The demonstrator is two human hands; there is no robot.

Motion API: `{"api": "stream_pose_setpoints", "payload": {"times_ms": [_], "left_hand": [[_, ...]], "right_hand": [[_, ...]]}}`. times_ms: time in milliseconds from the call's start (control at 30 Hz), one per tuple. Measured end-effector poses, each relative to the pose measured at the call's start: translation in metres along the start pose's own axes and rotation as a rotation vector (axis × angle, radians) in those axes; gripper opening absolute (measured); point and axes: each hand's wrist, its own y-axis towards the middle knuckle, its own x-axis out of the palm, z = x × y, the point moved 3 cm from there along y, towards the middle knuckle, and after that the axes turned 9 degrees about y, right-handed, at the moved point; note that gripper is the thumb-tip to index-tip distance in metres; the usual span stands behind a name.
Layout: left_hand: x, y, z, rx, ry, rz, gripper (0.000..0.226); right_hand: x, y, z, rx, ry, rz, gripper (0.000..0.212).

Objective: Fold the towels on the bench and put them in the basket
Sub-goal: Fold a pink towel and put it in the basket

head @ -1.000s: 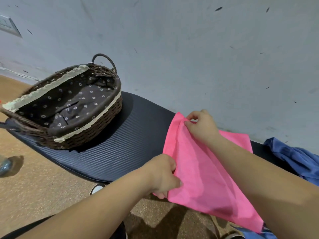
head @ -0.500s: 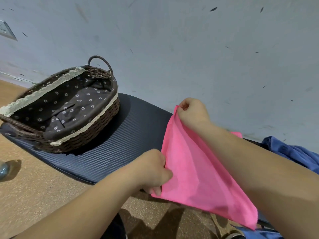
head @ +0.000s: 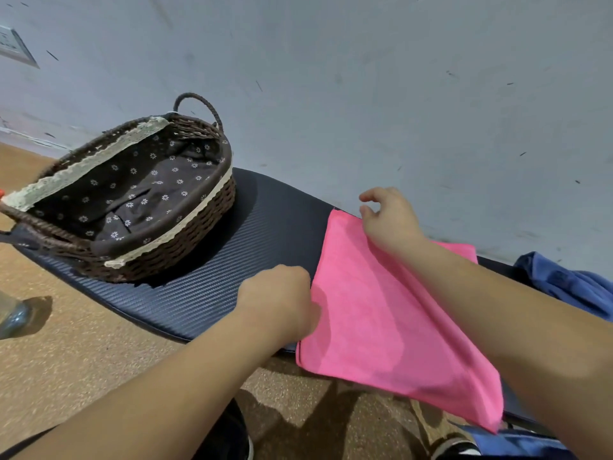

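Head view: pink towel is laid folded once on the bench, its edge pinched by the left hand, right hand held loose and empty at its far corner, basket unfilled, blue towel untouched.

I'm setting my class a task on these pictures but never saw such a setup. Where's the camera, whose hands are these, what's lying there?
No machine here: a person wears a camera on the head, so you look down at their two arms. A pink towel lies on a dark padded bench, overhanging its near edge. The left hand grips the towel's near edge; the right hand rests at its far corner, fingers loosely curled. An empty lined basket stands to the left, blue cloth to the right.
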Motion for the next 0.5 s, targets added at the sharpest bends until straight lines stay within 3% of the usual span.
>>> {"api": "stream_pose_setpoints", "payload": {"times_ms": [100, 167, 233, 333, 433, 500], "left_hand": [[-0.008, -0.011, 0.018, 0.15, -0.003, 0.206, 0.016], [-0.001, -0.025, 0.041, 0.296, -0.021, 0.23, 0.016], [0.018, -0.034, 0.061, 0.361, -0.001, 0.123, 0.038], [0.043, -0.037, 0.078, 0.317, 0.063, -0.106, 0.085], [0.053, -0.034, 0.08, 0.255, 0.08, -0.178, 0.09], [0.06, -0.032, 0.075, 0.251, 0.123, -0.17, 0.088]], "right_hand": [[-0.032, -0.03, 0.023, 0.111, -0.033, -0.037, 0.038], [-0.056, -0.058, 0.044, 0.232, -0.084, -0.063, 0.042], [-0.071, -0.082, 0.064, 0.302, -0.1, -0.087, 0.04], [-0.073, -0.102, 0.089, 0.258, -0.13, -0.134, 0.032], [-0.062, -0.11, 0.112, 0.251, -0.298, -0.236, 0.062], [-0.062, -0.111, 0.124, 0.287, -0.338, -0.232, 0.07]]}}
